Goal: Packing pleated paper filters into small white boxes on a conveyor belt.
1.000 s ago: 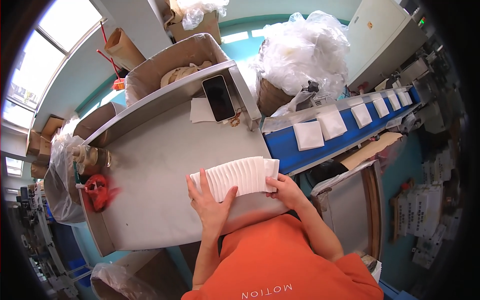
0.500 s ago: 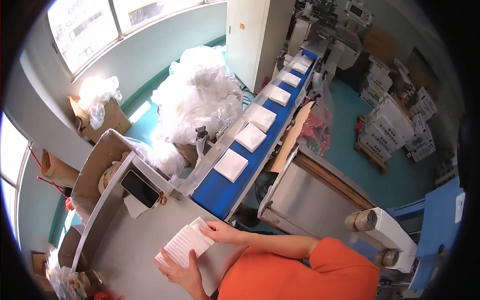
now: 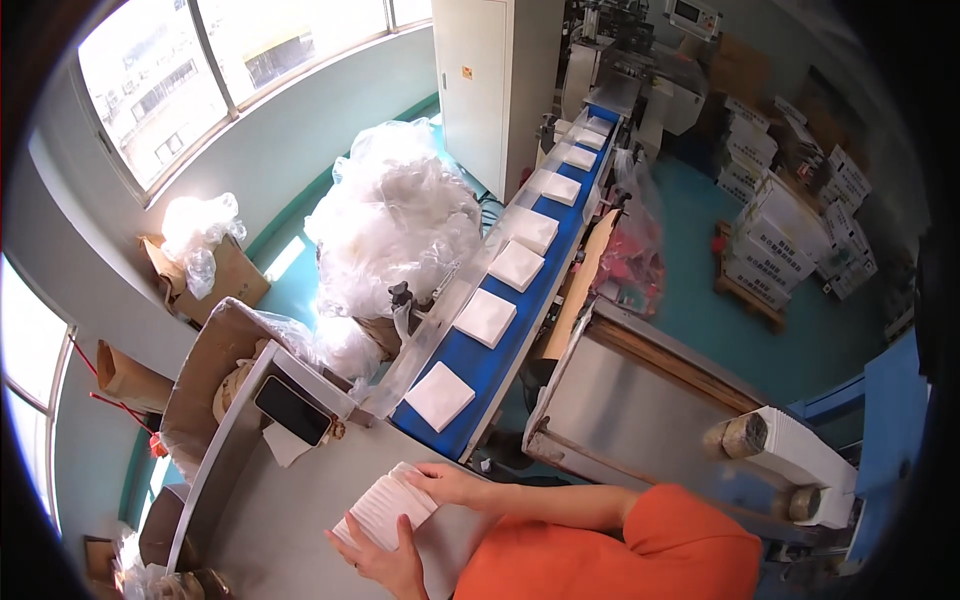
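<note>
1. Swinging further toward the conveyor, the head view is now taking in more of the blue belt [image 3: 500, 355] and the machine beyond it than half a second ago, while the stack of white folded napkins [image 3: 385, 505] is staying at the near edge of the grey worktop [image 3: 270, 520], between both hands.
2. Left hand [image 3: 385, 560] is cupping the near end of the stack from below, fingers curled partly closed round it; right hand [image 3: 450, 485] is resting on the far upper corner, fingers laid fairly flat, pressing rather than gripping.
3. Compared with the frame a second ago, the stack is looking squarer and more bunched, no longer fanned out wide across the worktop.
4. Judging by its look, the stack is light and soft, the loose sheets liable to slide or splay, so holding it at both ends with gentle inward pressure seems the safest grip.
5. White square napkin piles [image 3: 440, 395] are lying spaced along the belt, well apart from the hands.
6. A dark phone [image 3: 292, 410] is sitting on the raised ledge beside the worktop, and a big heap of clear plastic bags [image 3: 395, 225] is standing behind it.
</note>
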